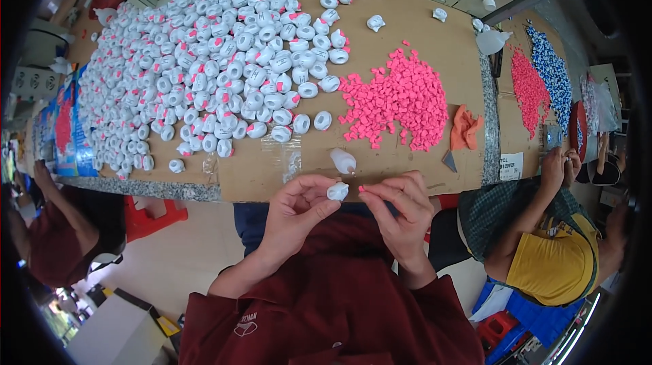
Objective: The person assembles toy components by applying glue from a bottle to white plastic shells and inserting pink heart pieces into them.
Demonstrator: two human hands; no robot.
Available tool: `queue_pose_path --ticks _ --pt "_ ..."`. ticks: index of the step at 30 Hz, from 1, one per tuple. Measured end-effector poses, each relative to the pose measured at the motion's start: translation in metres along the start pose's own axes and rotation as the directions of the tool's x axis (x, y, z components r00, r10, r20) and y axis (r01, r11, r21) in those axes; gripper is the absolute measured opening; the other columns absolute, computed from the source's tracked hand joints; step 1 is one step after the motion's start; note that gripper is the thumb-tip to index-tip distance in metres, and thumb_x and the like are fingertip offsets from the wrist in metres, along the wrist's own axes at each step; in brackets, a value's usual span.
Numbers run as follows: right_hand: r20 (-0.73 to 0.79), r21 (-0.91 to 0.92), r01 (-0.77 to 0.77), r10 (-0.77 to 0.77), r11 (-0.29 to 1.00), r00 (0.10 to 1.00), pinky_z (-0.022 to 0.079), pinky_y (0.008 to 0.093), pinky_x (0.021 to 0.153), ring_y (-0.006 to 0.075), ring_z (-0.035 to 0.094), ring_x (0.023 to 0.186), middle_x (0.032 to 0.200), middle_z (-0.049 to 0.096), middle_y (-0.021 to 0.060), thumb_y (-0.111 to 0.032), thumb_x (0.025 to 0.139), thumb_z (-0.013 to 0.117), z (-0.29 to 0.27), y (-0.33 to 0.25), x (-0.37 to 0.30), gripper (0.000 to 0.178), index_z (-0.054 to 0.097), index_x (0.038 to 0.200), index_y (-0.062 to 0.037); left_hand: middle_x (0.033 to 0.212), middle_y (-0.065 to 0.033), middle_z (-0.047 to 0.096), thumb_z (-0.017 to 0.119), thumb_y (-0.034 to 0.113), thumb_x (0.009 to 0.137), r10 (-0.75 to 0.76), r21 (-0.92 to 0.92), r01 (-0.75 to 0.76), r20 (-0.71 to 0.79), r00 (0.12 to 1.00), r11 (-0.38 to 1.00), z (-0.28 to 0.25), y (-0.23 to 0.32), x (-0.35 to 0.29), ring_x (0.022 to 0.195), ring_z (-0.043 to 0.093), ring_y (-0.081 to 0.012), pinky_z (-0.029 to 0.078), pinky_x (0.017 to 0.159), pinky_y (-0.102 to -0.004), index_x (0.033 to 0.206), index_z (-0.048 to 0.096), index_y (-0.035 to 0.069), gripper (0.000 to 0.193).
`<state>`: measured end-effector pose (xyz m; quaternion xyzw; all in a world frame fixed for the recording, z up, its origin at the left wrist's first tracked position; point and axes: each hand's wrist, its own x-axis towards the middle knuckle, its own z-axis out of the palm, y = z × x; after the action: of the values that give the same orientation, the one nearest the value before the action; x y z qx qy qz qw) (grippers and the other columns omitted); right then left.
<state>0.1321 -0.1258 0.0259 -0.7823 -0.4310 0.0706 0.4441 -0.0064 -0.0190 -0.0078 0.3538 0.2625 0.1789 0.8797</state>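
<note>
My left hand (302,209) pinches a small white plastic piece (337,191), rounded with pointed bumps, above the table's near edge. Close beside it, my right hand (402,210) holds a tiny pink piece (362,188) between thumb and forefinger; the two pieces are apart. Just beyond my hands lies a small translucent squeeze bottle (343,160) with a narrow tip. A heap of loose pink pieces (401,97) is spread on the cardboard to the right. Many rounded white pieces with pink parts on them (224,73) cover the left of the table.
An orange cloth (465,127) and a small dark blade-like piece (449,160) lie at the right. Farther right are another squeeze bottle (492,41), more pink pieces (528,83) and blue-and-white pieces (550,69). A co-worker in yellow (553,260) sits there; another person (58,236) is at left.
</note>
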Motion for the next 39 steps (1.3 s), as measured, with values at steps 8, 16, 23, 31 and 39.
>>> queue_pose_path --ticks 8,16,23,31,39 --pt "0.033 0.009 -0.009 0.009 1.000 0.999 0.040 0.0269 0.063 0.0176 0.051 0.069 0.072 0.060 0.0048 -0.002 0.065 0.073 0.009 -0.007 -0.007 0.015 0.069 0.079 -0.0048 0.114 -0.0116 0.053 0.057 -0.013 0.079 0.214 0.252 -0.217 0.037 0.976 0.943 0.008 -0.006 -0.002 0.104 0.056 -0.0183 0.047 0.091 -0.0298 0.104 0.055 -0.004 0.027" --pt "0.147 0.309 -0.257 0.221 0.916 0.964 0.042 0.0274 0.063 0.0163 0.053 0.071 0.074 0.061 0.0041 -0.004 0.066 0.074 0.005 0.000 -0.003 0.015 0.069 0.079 -0.0050 0.114 -0.0137 0.054 0.057 -0.011 0.080 0.126 0.201 -0.148 0.117 0.985 0.968 0.000 -0.006 -0.003 0.102 0.056 -0.0182 0.047 0.089 -0.0289 0.106 0.058 -0.003 0.027" --pt "0.121 0.327 -0.186 0.155 0.927 0.981 0.043 0.0275 0.062 0.0167 0.054 0.070 0.072 0.061 0.0050 -0.004 0.065 0.075 0.017 0.011 -0.009 0.012 0.069 0.076 -0.0047 0.112 -0.0135 0.056 0.059 -0.009 0.080 0.102 0.212 -0.122 0.102 0.989 0.970 0.000 -0.004 0.001 0.103 0.056 -0.0173 0.047 0.090 -0.0291 0.104 0.060 -0.002 0.025" --pt "0.115 0.386 -0.230 0.201 0.893 0.973 0.043 0.0269 0.063 0.0172 0.055 0.070 0.071 0.061 0.0053 -0.001 0.066 0.073 0.025 0.007 -0.011 0.011 0.068 0.076 -0.0035 0.109 -0.0116 0.058 0.065 -0.007 0.076 0.154 0.314 -0.170 0.075 0.985 0.934 -0.002 -0.002 0.003 0.099 0.058 -0.0158 0.051 0.081 -0.0271 0.101 0.060 -0.002 0.025" --pt "0.011 0.279 -0.217 0.222 0.936 0.975 0.046 0.0299 0.070 0.0197 0.057 0.079 0.084 0.061 0.0086 -0.003 0.068 0.072 0.022 0.008 0.002 0.023 0.065 0.090 -0.0007 0.099 -0.0101 0.058 0.069 -0.001 0.073 0.548 0.831 -0.273 -0.046 0.835 0.485 -0.006 0.017 0.034 0.081 0.060 -0.0170 0.052 0.068 -0.0258 0.098 0.064 0.001 0.025"
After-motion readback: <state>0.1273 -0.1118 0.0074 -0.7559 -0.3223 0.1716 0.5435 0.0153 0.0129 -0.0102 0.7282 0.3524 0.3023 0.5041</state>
